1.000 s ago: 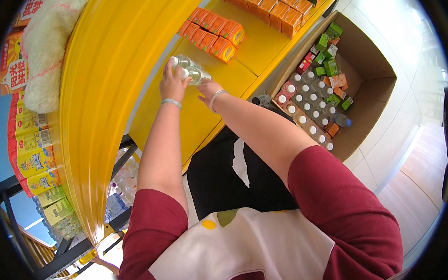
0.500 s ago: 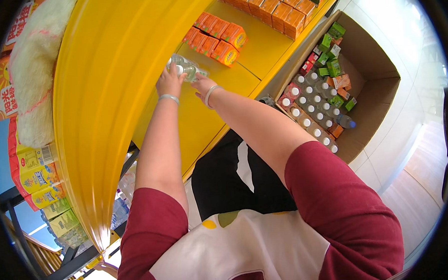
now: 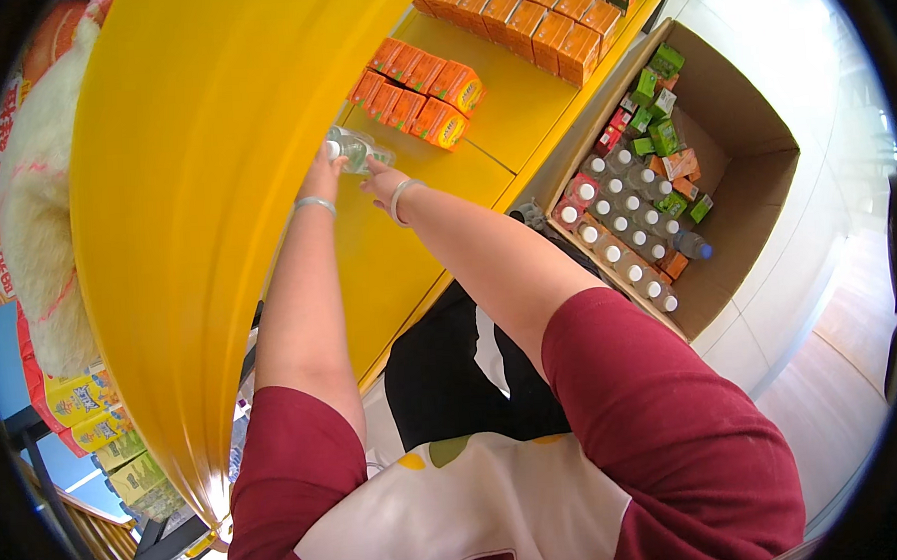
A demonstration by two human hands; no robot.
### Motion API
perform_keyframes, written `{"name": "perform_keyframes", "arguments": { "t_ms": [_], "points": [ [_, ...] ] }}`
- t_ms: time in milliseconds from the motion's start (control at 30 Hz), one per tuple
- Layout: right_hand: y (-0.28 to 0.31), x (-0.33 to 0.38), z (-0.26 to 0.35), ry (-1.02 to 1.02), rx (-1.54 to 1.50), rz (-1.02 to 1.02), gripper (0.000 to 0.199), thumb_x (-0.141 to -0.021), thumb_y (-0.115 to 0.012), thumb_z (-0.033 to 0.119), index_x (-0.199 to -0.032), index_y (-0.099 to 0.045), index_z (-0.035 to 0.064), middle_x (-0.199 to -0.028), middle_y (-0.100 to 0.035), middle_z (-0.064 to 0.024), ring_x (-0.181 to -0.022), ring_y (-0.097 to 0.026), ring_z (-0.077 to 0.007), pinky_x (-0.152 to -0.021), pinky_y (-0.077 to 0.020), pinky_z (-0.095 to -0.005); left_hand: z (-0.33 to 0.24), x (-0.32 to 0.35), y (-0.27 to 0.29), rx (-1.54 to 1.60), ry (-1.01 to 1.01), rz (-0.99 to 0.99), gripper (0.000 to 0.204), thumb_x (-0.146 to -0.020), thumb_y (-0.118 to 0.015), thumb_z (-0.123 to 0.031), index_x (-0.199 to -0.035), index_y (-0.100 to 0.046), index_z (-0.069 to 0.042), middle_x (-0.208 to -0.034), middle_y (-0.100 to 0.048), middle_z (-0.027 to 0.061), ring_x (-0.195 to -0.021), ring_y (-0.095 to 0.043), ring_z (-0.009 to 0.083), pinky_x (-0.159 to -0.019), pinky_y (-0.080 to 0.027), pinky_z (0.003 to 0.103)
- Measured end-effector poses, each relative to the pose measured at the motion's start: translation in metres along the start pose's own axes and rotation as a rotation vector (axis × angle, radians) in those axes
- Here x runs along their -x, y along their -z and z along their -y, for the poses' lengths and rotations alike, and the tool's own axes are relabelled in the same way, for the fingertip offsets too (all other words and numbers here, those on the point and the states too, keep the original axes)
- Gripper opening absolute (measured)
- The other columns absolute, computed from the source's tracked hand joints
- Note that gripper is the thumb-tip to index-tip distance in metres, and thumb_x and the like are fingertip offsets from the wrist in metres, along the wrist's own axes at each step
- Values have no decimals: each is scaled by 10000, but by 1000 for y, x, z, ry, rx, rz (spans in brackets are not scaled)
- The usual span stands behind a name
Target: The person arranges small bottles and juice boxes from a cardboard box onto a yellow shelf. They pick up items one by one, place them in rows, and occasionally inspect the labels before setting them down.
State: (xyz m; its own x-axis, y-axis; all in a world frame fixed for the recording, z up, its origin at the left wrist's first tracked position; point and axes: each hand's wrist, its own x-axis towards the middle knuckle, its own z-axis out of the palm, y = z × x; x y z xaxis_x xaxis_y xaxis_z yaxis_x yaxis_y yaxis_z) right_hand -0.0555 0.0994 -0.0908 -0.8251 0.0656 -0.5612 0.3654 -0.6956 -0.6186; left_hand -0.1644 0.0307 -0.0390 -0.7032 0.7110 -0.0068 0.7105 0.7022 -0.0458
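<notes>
Both my hands reach onto a lower yellow shelf (image 3: 407, 252). My left hand (image 3: 322, 173) grips the capped end of a clear plastic bottle (image 3: 353, 149) that lies tilted just above the shelf. My right hand (image 3: 382, 181) touches the same bottle from below, fingers curled under its body. Each wrist wears a thin bracelet. Just beyond the bottle stands a group of orange drink cartons (image 3: 420, 86).
A curved yellow upper shelf edge (image 3: 196, 221) overhangs on the left. More orange cartons (image 3: 532, 21) line the shelf's far end. On the floor to the right sits an open cardboard box (image 3: 754, 167) with several white-capped bottles and small green and red cartons. Yellow packets hang at lower left.
Both hands have pushed the bottle slightly deeper along the shelf toward the orange cartons. Their hold on it looks the same.
</notes>
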Motion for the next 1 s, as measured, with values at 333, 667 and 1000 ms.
{"name": "perform_keyframes", "arguments": {
  "t_ms": [333,667,1000],
  "points": [
    [2,4,1,17,66,-27,687,-819,-492,54,-1386,-147,236,-1424,-207,24,-1238,-309,-155,-903,-369,-316,-4,2,4,1,61,51,485,-748,-627,-358,-1139,-429,-151,-1332,-278,157,-1214,-306,340,-927,-370,434],
    [13,17,-13,71,10,0,635,-824,-442,19,-1374,-204,230,-1410,-243,60,-1243,-311,-146,-914,-344,-327,-10,7,11,-152,36,-5,581,-753,-596,-415,-1213,-373,-140,-1324,-306,136,-1194,-333,341,-928,-351,462],
    [98,75,-28,3,101,-30,467,-829,-429,44,-1282,-400,152,-1307,-425,6,-1111,-476,-163,-819,-399,-283,-105,62,13,216,-516,-303,307,-789,-569,-194,-1074,-500,-104,-1113,-495,98,-1027,-481,287,-863,-405,382]
  ]
}}
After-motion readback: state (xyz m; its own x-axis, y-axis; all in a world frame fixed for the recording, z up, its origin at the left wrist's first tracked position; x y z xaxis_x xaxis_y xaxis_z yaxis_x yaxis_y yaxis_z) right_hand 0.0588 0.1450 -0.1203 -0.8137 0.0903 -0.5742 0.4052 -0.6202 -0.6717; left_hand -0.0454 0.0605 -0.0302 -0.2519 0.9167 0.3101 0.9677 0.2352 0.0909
